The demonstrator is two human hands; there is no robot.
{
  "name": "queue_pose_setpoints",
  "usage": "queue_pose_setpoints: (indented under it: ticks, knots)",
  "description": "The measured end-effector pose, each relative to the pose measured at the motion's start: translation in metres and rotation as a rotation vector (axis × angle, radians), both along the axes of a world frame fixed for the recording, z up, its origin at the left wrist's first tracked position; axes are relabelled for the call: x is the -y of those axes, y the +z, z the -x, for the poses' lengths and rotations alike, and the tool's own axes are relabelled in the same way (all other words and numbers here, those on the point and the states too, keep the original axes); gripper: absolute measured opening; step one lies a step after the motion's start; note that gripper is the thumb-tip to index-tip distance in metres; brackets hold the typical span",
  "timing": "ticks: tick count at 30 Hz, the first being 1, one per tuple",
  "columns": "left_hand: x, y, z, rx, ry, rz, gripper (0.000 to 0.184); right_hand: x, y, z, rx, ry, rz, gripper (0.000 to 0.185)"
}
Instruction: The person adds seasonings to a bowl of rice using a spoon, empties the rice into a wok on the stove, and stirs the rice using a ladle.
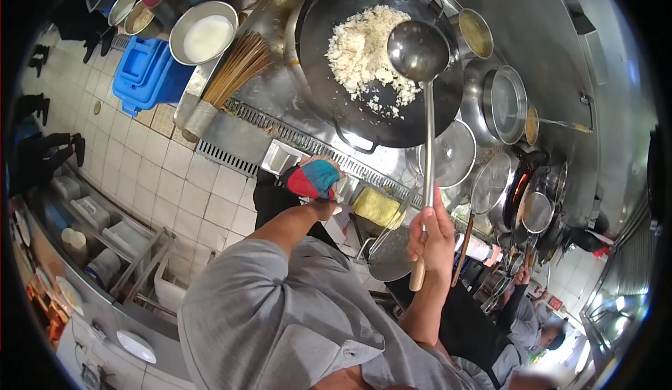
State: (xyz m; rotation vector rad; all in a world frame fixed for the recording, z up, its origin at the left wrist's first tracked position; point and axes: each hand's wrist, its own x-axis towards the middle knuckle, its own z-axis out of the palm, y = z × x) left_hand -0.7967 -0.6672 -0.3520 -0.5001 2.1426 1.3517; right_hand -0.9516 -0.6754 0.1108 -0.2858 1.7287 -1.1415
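My right hand [435, 238] is wrapped round the long handle of a metal ladle [429, 134], near its wooden end. The ladle's bowl sits over the right part of a heap of cooked rice [360, 47] in a large black wok [413, 120]; I cannot tell whether it touches the rice. Loose grains lie on the wok's near side. Below the wok's near handle, my left hand [323, 209] is closed on a folded red and teal cloth [313, 178], which covers most of the fingers.
A bamboo wok brush [234, 71] lies left of the wok, beside a bowl of white contents [208, 38]. A yellow cloth [378, 206] lies on the near edge. Strainers [492, 183] and pots stand at the right. A blue bin [147, 75] is on the tiled floor. Other people stand nearby.
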Motion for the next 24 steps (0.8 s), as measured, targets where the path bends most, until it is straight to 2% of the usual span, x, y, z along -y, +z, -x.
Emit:
queue_pose_setpoints:
  ticks: [1, 4, 5, 8, 9, 12, 13, 16, 17, 20, 21, 24]
  knots:
    - [-0.004, -0.003, -0.001, 0.009, 0.03, 0.032, 0.041, 0.007, -0.008, -0.001, 0.008, -0.04, -0.085, 0.057]
    - [0.017, 0.023, 0.001, -0.019, -0.199, 0.074, 0.058, 0.03, -0.043, 0.019, 0.143, -0.183, -0.14, 0.058]
    - [0.027, 0.028, 0.004, -0.024, -0.191, 0.041, 0.058, 0.03, -0.046, 0.019, -0.086, 0.002, -0.143, 0.058]
    - [0.03, 0.038, 0.002, -0.029, -0.187, -0.062, 0.058, 0.022, -0.027, 0.007, -0.573, 0.32, -0.111, 0.056]
    - [0.027, 0.031, 0.002, -0.032, -0.171, -0.056, 0.058, 0.033, -0.001, -0.006, -0.279, 0.189, -0.092, 0.055]
    - [0.018, 0.015, 0.005, -0.029, -0.129, -0.024, 0.058, 0.057, -0.006, -0.009, 0.095, -0.004, -0.124, 0.055]
    - [0.017, 0.011, 0.005, -0.031, -0.12, -0.019, 0.058, 0.062, -0.035, 0.0, 0.144, 0.039, -0.119, 0.055]
    - [0.016, 0.011, 0.006, -0.033, -0.105, -0.012, 0.057, 0.077, -0.036, 0.0, -0.318, 0.246, -0.199, 0.054]
    - [0.015, 0.01, 0.005, -0.031, -0.098, -0.01, 0.057, 0.059, -0.058, 0.016, -0.706, 0.428, -0.081, 0.054]
    - [0.015, 0.013, 0.004, -0.025, -0.089, -0.012, 0.057, 0.064, -0.006, -0.004, -0.236, 0.18, -0.054, 0.055]
    - [0.015, 0.014, 0.005, -0.023, -0.086, -0.012, 0.057, 0.066, -0.012, -0.003, -0.07, 0.093, -0.019, 0.055]
    - [0.014, 0.016, 0.004, -0.024, -0.097, -0.005, 0.056, 0.082, -0.052, 0.016, 0.261, -0.025, -0.13, 0.057]
